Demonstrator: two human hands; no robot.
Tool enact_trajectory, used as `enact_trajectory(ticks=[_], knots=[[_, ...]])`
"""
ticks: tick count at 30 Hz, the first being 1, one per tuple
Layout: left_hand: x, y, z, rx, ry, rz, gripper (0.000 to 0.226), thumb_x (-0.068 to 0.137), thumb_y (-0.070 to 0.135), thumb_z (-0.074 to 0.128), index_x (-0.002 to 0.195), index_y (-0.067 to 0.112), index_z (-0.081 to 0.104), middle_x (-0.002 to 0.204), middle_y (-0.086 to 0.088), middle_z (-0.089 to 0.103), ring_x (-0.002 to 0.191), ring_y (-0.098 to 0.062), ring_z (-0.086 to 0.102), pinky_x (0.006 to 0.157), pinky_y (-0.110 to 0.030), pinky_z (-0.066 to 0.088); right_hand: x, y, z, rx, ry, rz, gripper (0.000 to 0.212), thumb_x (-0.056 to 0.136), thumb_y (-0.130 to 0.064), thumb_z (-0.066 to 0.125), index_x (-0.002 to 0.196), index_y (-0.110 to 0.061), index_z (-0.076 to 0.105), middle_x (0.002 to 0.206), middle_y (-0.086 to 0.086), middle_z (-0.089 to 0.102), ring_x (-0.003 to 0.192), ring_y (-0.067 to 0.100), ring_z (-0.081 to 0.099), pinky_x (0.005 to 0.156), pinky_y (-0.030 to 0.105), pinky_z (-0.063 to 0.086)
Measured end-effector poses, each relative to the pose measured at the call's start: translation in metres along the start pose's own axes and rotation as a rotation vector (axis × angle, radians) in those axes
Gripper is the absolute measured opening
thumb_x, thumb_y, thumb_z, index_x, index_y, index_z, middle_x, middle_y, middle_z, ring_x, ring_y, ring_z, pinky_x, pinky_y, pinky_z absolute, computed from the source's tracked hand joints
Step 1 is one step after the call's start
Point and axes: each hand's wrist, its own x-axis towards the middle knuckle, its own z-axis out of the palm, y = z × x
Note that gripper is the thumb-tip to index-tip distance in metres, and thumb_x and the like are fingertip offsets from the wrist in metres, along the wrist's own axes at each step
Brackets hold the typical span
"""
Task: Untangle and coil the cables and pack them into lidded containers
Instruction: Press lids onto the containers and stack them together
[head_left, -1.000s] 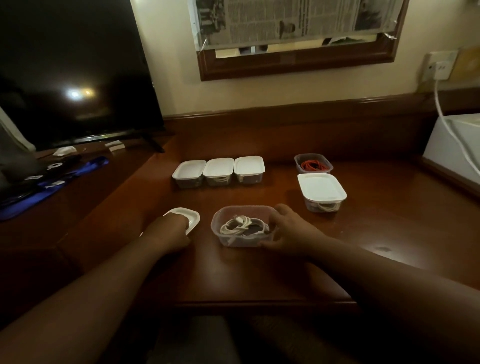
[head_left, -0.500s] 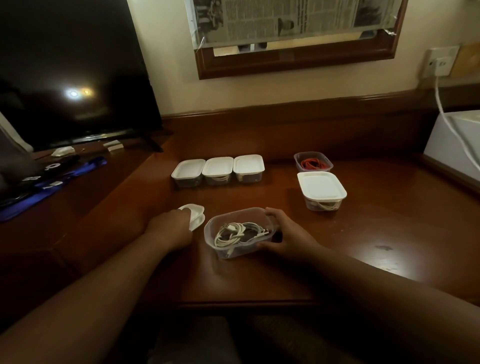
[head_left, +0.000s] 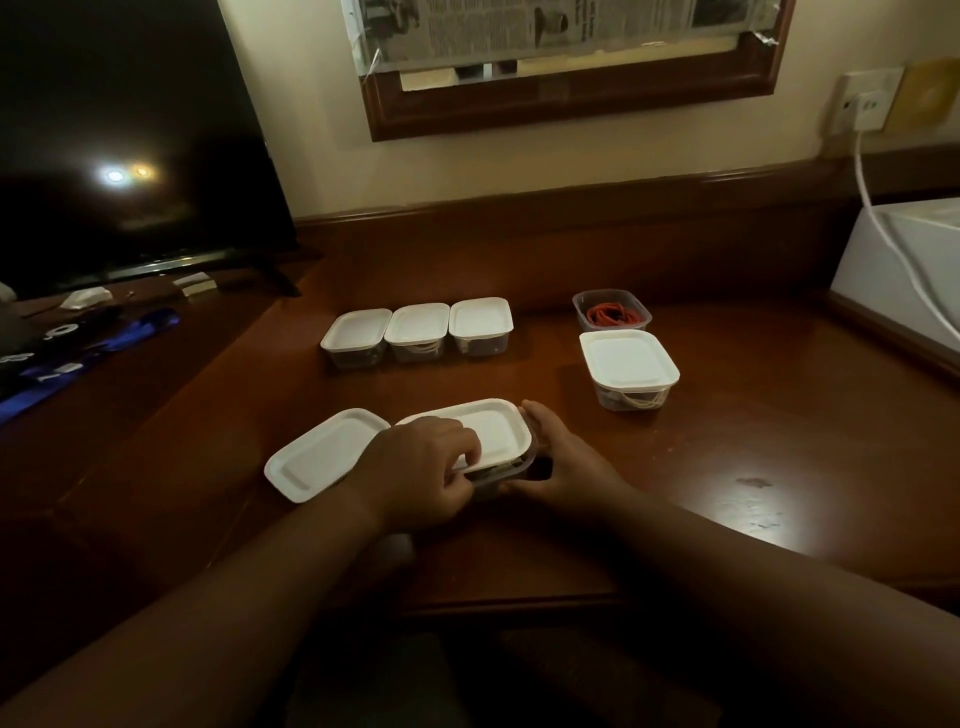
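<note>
A clear container (head_left: 500, 477) with a white cable inside sits near the desk's front edge. A white lid (head_left: 500, 427) lies tilted on top of it. My left hand (head_left: 421, 467) grips the lid's near left edge, fingers curled on top. My right hand (head_left: 566, 462) holds the container's right side. A second white lid (head_left: 317, 457) lies flat on the desk just left of my left hand. Three lidded containers (head_left: 418, 326) stand in a row further back. At the right are a lidded container (head_left: 628, 359) holding a pale cable and an open one with a red cable (head_left: 609, 314).
A dark TV screen (head_left: 130, 135) stands at the back left, with a blue strap (head_left: 78, 358) and small items in front of it. A white appliance (head_left: 898, 270) with a white cord (head_left: 883, 223) occupies the right edge. The desk's front edge (head_left: 509, 603) is close below my hands.
My left hand picked a lid off the desk at the left and brought it over the open container. A second lid now shows where it lay. My right hand kept hold of the container.
</note>
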Motion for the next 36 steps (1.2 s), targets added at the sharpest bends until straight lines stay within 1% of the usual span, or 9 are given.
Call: enact_trajectory(ticks=[3, 6, 9, 11, 15, 22, 26, 32, 36], knots=[[0.004, -0.003, 0.006, -0.086, -0.008, 0.017, 0.020, 0.072, 0.034, 0.060, 0.089, 0.025, 0.068, 0.084, 0.021, 0.049, 0.081, -0.004, 0.046, 0.072, -0.015, 0.034, 0.000, 0.002, 0.001, 0.002, 0.002, -0.017, 0.107, 0.077, -0.041, 0.081, 0.156, -0.028, 0.011, 0.160, -0.006, 0.028, 0.142, 0.018, 0.035, 0.106, 0.029, 0.040], [0.008, -0.003, 0.005, -0.170, -0.006, -0.043, 0.019, 0.075, 0.042, 0.060, 0.092, 0.035, 0.063, 0.106, 0.019, 0.051, 0.104, -0.005, 0.044, 0.092, -0.034, 0.038, -0.002, 0.003, -0.001, 0.040, -0.013, -0.040, 0.103, 0.078, -0.040, 0.081, 0.155, -0.029, 0.013, 0.156, -0.007, 0.034, 0.135, 0.011, 0.040, 0.101, 0.022, 0.041], [0.015, -0.003, 0.003, -0.100, -0.093, -0.235, 0.060, 0.078, 0.067, 0.053, 0.131, 0.039, 0.050, 0.149, 0.010, 0.036, 0.138, -0.014, 0.029, 0.111, -0.046, 0.027, -0.003, 0.004, -0.001, 0.071, -0.043, -0.062, 0.094, 0.083, -0.038, 0.076, 0.154, -0.028, 0.015, 0.150, -0.014, 0.036, 0.128, 0.004, 0.037, 0.095, 0.011, 0.037], [0.019, -0.004, 0.004, -0.073, -0.215, -0.308, 0.088, 0.074, 0.080, 0.047, 0.149, 0.039, 0.029, 0.161, 0.011, 0.020, 0.147, -0.016, 0.018, 0.116, -0.048, 0.021, -0.003, 0.005, -0.001, 0.098, -0.062, -0.063, 0.089, 0.086, -0.040, 0.073, 0.154, -0.028, 0.017, 0.148, -0.017, 0.033, 0.130, 0.004, 0.035, 0.098, 0.010, 0.036], [0.021, -0.009, 0.007, -0.189, -0.265, -0.332, 0.106, 0.068, 0.080, 0.064, 0.154, 0.037, 0.018, 0.160, 0.010, 0.024, 0.145, -0.017, 0.027, 0.115, -0.045, 0.032, -0.001, 0.007, -0.003, 0.183, -0.075, -0.013, 0.079, 0.086, -0.045, 0.060, 0.153, -0.030, 0.021, 0.153, -0.005, 0.035, 0.135, 0.016, 0.040, 0.111, 0.038, 0.039], [0.015, -0.017, 0.017, -0.369, -0.070, -0.376, 0.103, 0.061, 0.075, 0.071, 0.148, 0.039, 0.029, 0.146, 0.012, 0.037, 0.129, -0.012, 0.039, 0.101, -0.038, 0.043, 0.003, 0.005, -0.004, 0.295, -0.097, 0.023, 0.048, 0.103, -0.030, 0.044, 0.149, -0.028, 0.030, 0.147, -0.007, 0.041, 0.135, 0.014, 0.039, 0.107, 0.027, 0.036], [0.010, -0.017, 0.019, -0.541, 0.034, -0.435, 0.101, 0.056, 0.075, 0.071, 0.143, 0.040, 0.033, 0.135, 0.018, 0.039, 0.122, -0.009, 0.043, 0.090, -0.029, 0.044, 0.006, 0.005, -0.004, 0.287, -0.134, 0.025, 0.058, 0.101, -0.033, 0.050, 0.152, -0.036, 0.022, 0.158, -0.003, 0.033, 0.144, 0.019, 0.031, 0.117, 0.042, 0.029], [0.013, -0.016, 0.016, -0.503, -0.043, -0.404, 0.113, 0.048, 0.078, 0.074, 0.145, 0.044, 0.027, 0.144, 0.011, 0.045, 0.126, -0.011, 0.047, 0.102, -0.037, 0.046, 0.001, 0.002, -0.004, 0.265, -0.115, -0.026, 0.087, 0.078, -0.058, 0.061, 0.152, -0.037, 0.021, 0.155, -0.006, 0.036, 0.141, 0.016, 0.036, 0.115, 0.046, 0.035], [0.013, -0.014, 0.016, -0.513, -0.011, -0.393, 0.110, 0.050, 0.077, 0.072, 0.145, 0.044, 0.027, 0.144, 0.009, 0.045, 0.125, -0.011, 0.047, 0.098, -0.032, 0.043, 0.003, 0.000, -0.006, 0.215, -0.118, 0.024, 0.090, 0.082, -0.053, 0.054, 0.157, -0.033, 0.008, 0.163, -0.003, 0.020, 0.147, 0.020, 0.026, 0.118, 0.045, 0.029]])
